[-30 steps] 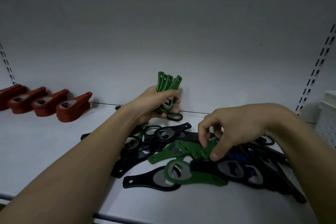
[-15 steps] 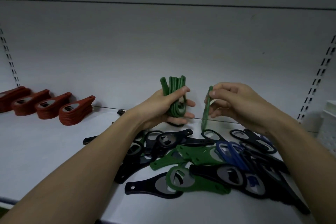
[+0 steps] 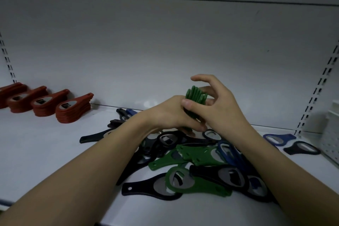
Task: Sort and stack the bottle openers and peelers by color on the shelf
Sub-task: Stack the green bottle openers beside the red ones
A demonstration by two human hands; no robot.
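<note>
My left hand [image 3: 170,113] grips an upright bundle of green bottle openers [image 3: 195,95] above the shelf. Beside the bundle is my right hand [image 3: 218,104], its thumb pressing on the bundle's side and its fingers spread behind it. Below lies a mixed pile of openers: green ones [image 3: 190,158], black ones [image 3: 225,176] and blue ones [image 3: 229,152]. Sorted stacks of red openers [image 3: 71,110] line the back left of the shelf [image 3: 45,152].
A blue opener [image 3: 277,138] and a black opener [image 3: 302,148] lie apart at the right. A white perforated basket [image 3: 332,134] stands at the far right edge. The shelf's back wall rises close behind, with slotted uprights at both sides.
My right hand brought a single green opener to the bundle in my left hand; the opener now sits with the bundle and my right fingers have spread. Both hands have come together.
</note>
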